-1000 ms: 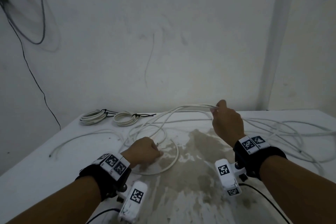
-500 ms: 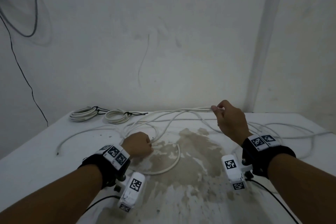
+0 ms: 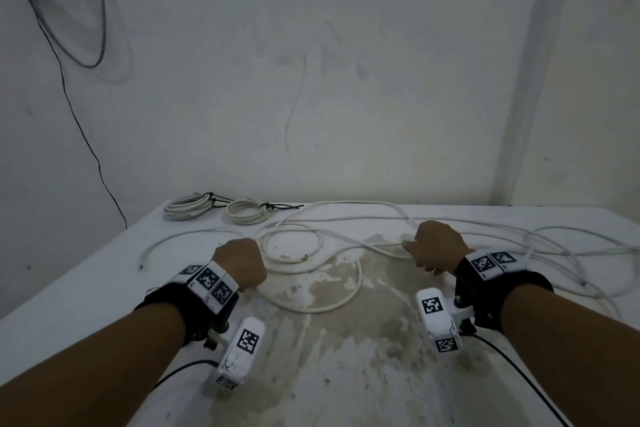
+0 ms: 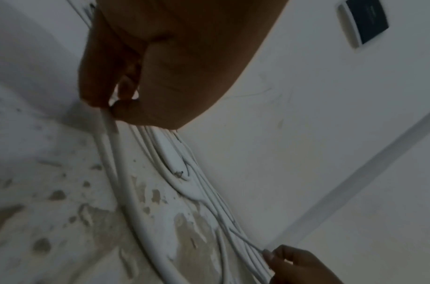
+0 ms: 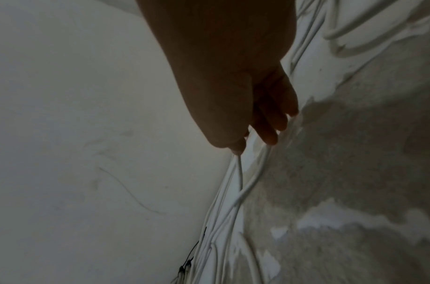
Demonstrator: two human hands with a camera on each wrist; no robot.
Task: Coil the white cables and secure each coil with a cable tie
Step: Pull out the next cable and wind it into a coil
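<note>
Gripping, left hand [image 3: 242,262]: fingers curled round the loose white cable [image 3: 322,307] where its loop meets the stained counter [image 3: 86,274].
Right hand [image 3: 437,248]: thumb and forefinger pinching the same cable further along, other fingers loosely extended.
Far left edge: two tied coils [image 3: 249,212], side by side.

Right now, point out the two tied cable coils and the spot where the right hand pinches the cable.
left tied coil [image 3: 187,207], head view, on its white loops.
right tied coil [image 3: 246,212], head view, on its white loops.
right hand [image 3: 437,247], head view, back of the hand; it pinches the white cable [image 3: 388,250] at the fingertips.
</note>
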